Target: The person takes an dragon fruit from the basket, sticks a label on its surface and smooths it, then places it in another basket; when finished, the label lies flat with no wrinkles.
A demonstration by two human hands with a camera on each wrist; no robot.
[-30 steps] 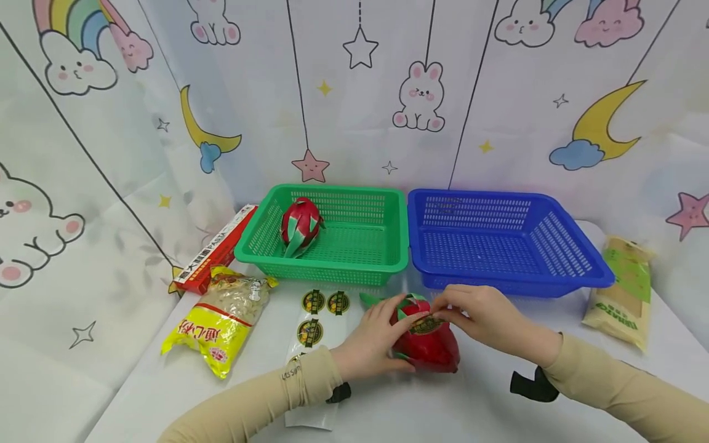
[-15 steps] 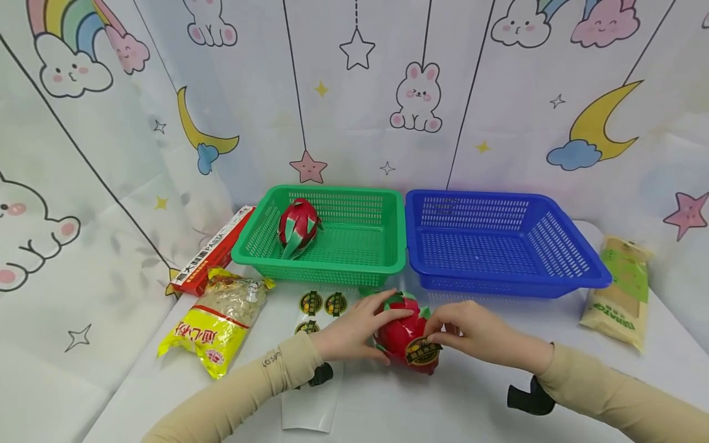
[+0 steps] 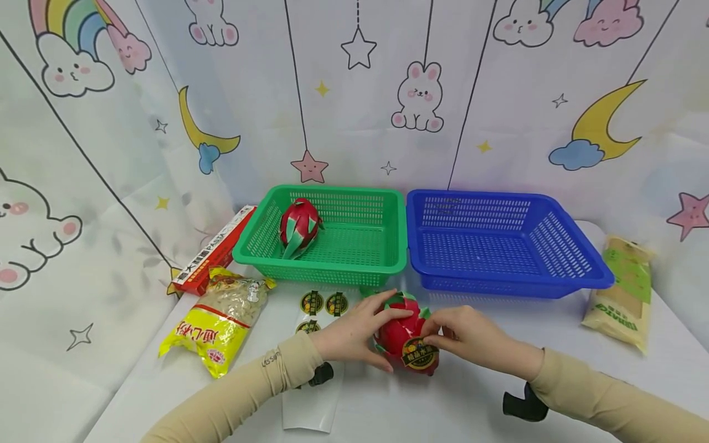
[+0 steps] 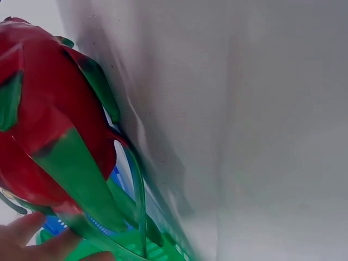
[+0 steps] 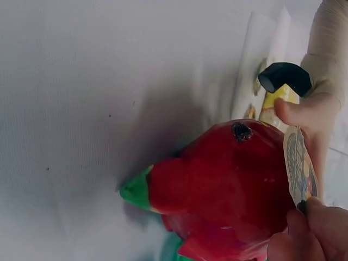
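A red dragon fruit (image 3: 391, 336) with green scales lies on the white table, in front of the two baskets. My left hand (image 3: 348, 332) holds it from the left, fingers spread over its top and thumb along the near side. In the left wrist view, fingertips (image 4: 54, 244) show at its leafy end. With thumb and finger my right hand (image 3: 471, 338) pinches the edge of a round black-and-gold sticker (image 3: 419, 354) at the fruit's near end. The right wrist view shows that sticker (image 5: 299, 166) edge-on; how much of it adheres, I cannot tell.
A sheet of similar stickers (image 3: 310, 409) lies under my left forearm. Behind stand a green basket (image 3: 327, 269), with another dragon fruit (image 3: 301, 224), and a blue basket (image 3: 509, 286). Pasta bag (image 3: 221, 320) and pasta box (image 3: 213, 252) lie left, a beige packet (image 3: 620, 292) right.
The fruit has shifted slightly left and turned under my left hand. My right hand has lowered, bringing the sticker from over the fruit's upper side to its near end.
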